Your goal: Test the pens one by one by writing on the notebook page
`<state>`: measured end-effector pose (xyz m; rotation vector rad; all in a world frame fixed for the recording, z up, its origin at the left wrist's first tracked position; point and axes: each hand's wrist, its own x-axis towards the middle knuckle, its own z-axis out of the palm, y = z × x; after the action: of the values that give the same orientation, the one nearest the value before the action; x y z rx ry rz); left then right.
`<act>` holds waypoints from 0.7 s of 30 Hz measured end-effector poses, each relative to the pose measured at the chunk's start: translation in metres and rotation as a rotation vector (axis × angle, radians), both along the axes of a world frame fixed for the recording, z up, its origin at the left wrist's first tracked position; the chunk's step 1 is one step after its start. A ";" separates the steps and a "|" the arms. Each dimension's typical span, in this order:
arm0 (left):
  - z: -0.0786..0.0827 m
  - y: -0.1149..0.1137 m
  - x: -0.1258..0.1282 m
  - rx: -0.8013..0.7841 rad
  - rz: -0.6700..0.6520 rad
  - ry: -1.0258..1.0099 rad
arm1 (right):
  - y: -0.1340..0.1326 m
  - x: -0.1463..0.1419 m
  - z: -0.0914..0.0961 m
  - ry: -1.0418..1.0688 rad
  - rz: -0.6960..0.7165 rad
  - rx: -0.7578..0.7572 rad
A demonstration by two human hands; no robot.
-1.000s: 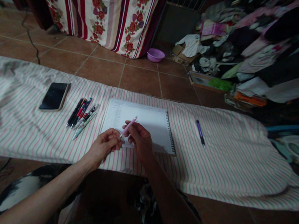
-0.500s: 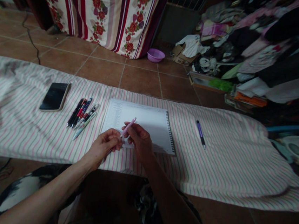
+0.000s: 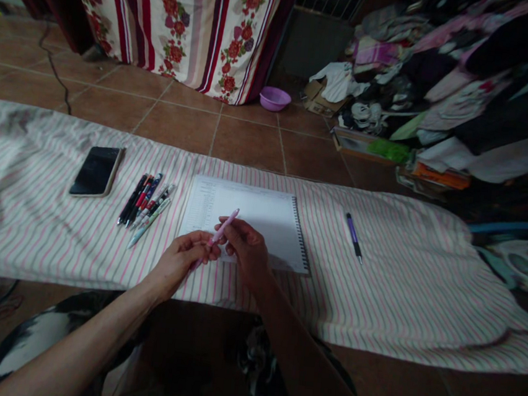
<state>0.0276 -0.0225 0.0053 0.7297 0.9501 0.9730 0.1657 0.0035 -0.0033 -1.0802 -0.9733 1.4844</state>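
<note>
A pink pen [image 3: 224, 226] slants up to the right between both my hands, above the near edge of a white spiral notebook [image 3: 262, 213]. My left hand [image 3: 181, 258] pinches the pen's lower end with closed fingers. My right hand [image 3: 245, 246] holds the pen's middle between thumb and fingertips. The notebook lies open on a pink-and-green striped cloth [image 3: 32, 225]. Left of the notebook lies a row of several pens [image 3: 146, 202]. A purple pen [image 3: 354, 236] lies alone to the right of the notebook.
A black phone [image 3: 96, 171] lies face up at the left of the cloth. Beyond it is a brown tiled floor [image 3: 246, 137], a floral curtain [image 3: 192, 23], a small purple bowl [image 3: 274, 97] and a heap of clothes [image 3: 424, 83] at the right.
The pink pen and both hands have shifted slightly down and left; the left fingers have slid a little further along the pen's lower end. Nothing else moved.
</note>
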 end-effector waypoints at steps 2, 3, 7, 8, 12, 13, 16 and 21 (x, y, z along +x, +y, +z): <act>0.000 0.000 0.000 -0.004 0.008 0.011 | 0.001 0.001 0.000 0.010 0.003 0.002; 0.000 0.000 0.000 -0.001 0.006 0.020 | 0.001 0.001 -0.001 0.016 0.001 0.003; 0.000 0.000 -0.001 0.023 -0.022 0.065 | 0.002 0.002 0.000 0.024 -0.011 0.002; -0.001 0.000 -0.002 0.027 -0.027 0.077 | 0.002 0.002 0.000 0.027 -0.013 0.002; -0.002 0.000 -0.003 0.032 -0.053 0.104 | 0.002 0.003 0.002 0.033 0.003 -0.016; -0.003 0.000 -0.003 0.026 -0.053 0.106 | 0.002 0.003 0.001 0.035 0.007 -0.019; -0.004 0.001 -0.003 -0.009 -0.033 0.102 | 0.002 0.004 0.000 0.035 0.006 -0.007; -0.004 0.001 -0.002 -0.008 -0.031 0.054 | 0.003 0.006 0.000 -0.012 0.004 0.011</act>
<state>0.0254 -0.0216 0.0010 0.7655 0.9865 0.9260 0.1716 0.0060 -0.0029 -1.0807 -0.9914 1.4758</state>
